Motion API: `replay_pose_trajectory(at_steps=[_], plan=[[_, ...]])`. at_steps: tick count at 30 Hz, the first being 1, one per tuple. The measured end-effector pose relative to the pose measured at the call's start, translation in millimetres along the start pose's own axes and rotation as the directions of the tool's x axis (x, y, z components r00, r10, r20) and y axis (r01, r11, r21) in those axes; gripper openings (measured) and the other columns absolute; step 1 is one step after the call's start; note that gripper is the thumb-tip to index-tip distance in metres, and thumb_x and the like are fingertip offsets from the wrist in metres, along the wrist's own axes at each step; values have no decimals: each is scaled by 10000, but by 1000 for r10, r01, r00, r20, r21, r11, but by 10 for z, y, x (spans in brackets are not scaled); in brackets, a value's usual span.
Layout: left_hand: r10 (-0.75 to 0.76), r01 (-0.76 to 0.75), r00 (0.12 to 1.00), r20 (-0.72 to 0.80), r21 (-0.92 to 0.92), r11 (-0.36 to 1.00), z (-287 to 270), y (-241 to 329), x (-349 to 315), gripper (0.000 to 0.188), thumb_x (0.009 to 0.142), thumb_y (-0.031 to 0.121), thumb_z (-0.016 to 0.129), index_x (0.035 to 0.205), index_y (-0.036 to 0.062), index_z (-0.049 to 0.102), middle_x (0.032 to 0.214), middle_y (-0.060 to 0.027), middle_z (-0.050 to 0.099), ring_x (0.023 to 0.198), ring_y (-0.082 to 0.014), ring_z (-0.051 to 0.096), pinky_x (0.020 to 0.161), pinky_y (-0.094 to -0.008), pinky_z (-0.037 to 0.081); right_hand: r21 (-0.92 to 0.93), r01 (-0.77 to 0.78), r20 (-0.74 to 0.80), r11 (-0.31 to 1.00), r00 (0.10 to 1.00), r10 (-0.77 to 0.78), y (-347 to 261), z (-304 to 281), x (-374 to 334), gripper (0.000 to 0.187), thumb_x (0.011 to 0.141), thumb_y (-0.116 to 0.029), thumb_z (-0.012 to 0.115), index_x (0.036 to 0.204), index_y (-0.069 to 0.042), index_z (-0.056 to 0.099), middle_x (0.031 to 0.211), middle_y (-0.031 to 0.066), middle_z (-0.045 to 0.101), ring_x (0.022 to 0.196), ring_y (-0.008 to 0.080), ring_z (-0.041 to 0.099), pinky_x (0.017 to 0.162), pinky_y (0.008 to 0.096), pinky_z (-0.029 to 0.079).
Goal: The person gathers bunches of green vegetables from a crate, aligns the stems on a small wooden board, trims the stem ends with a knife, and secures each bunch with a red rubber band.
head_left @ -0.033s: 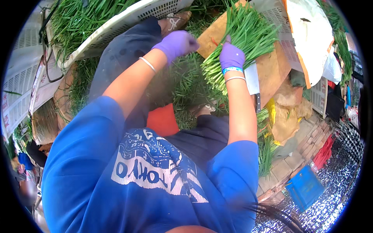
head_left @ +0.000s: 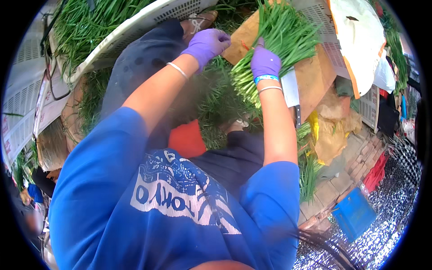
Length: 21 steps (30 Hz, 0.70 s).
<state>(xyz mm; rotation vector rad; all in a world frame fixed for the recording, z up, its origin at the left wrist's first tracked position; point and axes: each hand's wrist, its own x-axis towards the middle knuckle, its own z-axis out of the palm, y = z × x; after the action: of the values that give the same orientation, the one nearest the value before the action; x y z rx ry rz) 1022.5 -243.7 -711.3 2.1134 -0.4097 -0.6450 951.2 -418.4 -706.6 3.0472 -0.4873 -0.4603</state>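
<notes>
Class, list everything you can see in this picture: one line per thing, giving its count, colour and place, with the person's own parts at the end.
bunch of green chives: one, green, on the board under the right hand
wooden board: one, brown, upper right of middle
cleaver: one, pale blade, dark handle, on the board beside the right wrist
loose chives: a heap, green, on the ground between the knees
basket: one, white, perforated, upper left, holding more chives
stool: one, orange-red, under the person
blue box: one, blue, lower right on the paving
left hand: purple glove, closed, just left of the bunch; bangle on the wrist
right hand: purple glove, pressing on the bunch; blue band and bangle on the wrist
</notes>
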Motion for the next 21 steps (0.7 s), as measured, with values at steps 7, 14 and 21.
replay_pose_trajectory(at_steps=[7,14,21], plan=[[147,-152,988,41,360,920,502,-120,434,214,794,276,562,990,243,640,861,-113,615,758,-290,589,683,-342,476,-21,40,14,999,999,-40,-65,-107,-64,449,856,-195,390,1278,-41,375,769,150,641,678,292,636,600,407,490],[463,-405,875,-141,311,860,593,-130,304,168,777,280,581,869,173,673,702,-86,585,694,-273,580,677,-337,476,-20,17,-22,1000,1000,-17,-37,-2,-48,472,816,-127,394,1286,-84,376,736,148,634,649,302,628,579,418,488],[-187,189,982,26,-144,971,757,61,354,262,787,290,582,892,64,662,763,-108,639,674,-180,606,663,-280,479,-43,58,-32,997,998,-59,-32,-11,-33,484,809,-120,396,1290,-70,369,733,146,634,637,295,627,570,410,490]])
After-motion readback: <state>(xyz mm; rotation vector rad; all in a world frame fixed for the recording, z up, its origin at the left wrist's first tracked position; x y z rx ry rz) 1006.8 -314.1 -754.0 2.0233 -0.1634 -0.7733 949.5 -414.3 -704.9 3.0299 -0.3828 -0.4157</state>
